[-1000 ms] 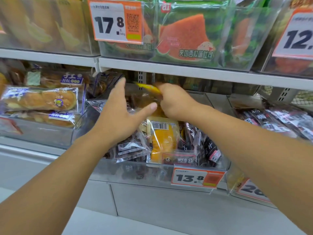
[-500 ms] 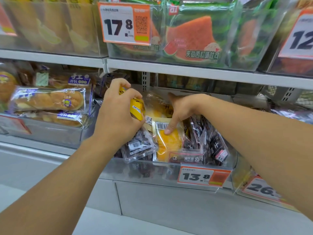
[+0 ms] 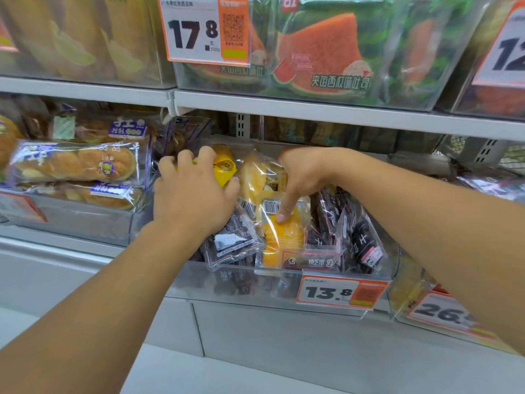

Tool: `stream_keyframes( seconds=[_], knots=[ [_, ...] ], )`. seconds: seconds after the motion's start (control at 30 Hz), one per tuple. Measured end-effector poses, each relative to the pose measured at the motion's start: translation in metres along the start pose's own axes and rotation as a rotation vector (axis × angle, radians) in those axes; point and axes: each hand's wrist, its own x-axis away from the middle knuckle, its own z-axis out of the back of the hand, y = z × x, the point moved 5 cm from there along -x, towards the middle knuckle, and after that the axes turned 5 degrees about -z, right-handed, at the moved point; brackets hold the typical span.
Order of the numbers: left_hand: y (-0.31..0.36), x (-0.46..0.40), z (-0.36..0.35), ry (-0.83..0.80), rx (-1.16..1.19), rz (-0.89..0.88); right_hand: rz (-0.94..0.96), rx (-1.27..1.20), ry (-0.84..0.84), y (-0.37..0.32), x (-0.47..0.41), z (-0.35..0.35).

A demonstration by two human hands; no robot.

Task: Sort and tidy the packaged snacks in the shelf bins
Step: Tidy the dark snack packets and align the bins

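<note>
Both hands at work in the middle shelf bin.

We record the left hand (image 3: 193,194) reaching in palm down, fingers curled over a yellow snack pack (image 3: 224,169) at its fingertips. The right hand (image 3: 301,177) bends down at the wrist, its forefinger pressing an orange-yellow pack (image 3: 284,237) standing just below it in the clear bin (image 3: 255,280). Dark packs (image 3: 360,240) lie to its right. Since half a second ago, the left hand has carried its pack further into the bin.
</note>
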Motion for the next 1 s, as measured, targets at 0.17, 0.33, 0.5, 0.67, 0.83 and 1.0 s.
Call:
stream_keyframes(
  seconds=[0.17,0.33,0.5,0.67,0.83,1.0],
  knots=[
    [-0.001,0.001,0.001,-0.063,0.026,0.007,0.058,0.04,0.27,-0.002,0.0,-0.007],
    [-0.001,0.002,0.002,-0.066,0.025,0.001,0.079,0.019,0.445,0.005,0.015,-0.001],
    [0.002,0.002,0.003,-0.081,0.004,0.028,0.131,0.119,0.679,0.012,0.047,-0.003],
    [0.0,-0.003,-0.001,-0.05,-0.112,-0.009,0.234,0.22,0.966,0.021,0.088,0.0],
    [0.005,-0.003,0.004,0.002,-0.128,-0.113,0.287,0.232,1.287,0.029,0.129,0.013],
    [0.022,-0.003,0.003,0.029,-0.009,-0.301,0.12,0.171,1.502,0.053,0.167,0.029]
  ],
)
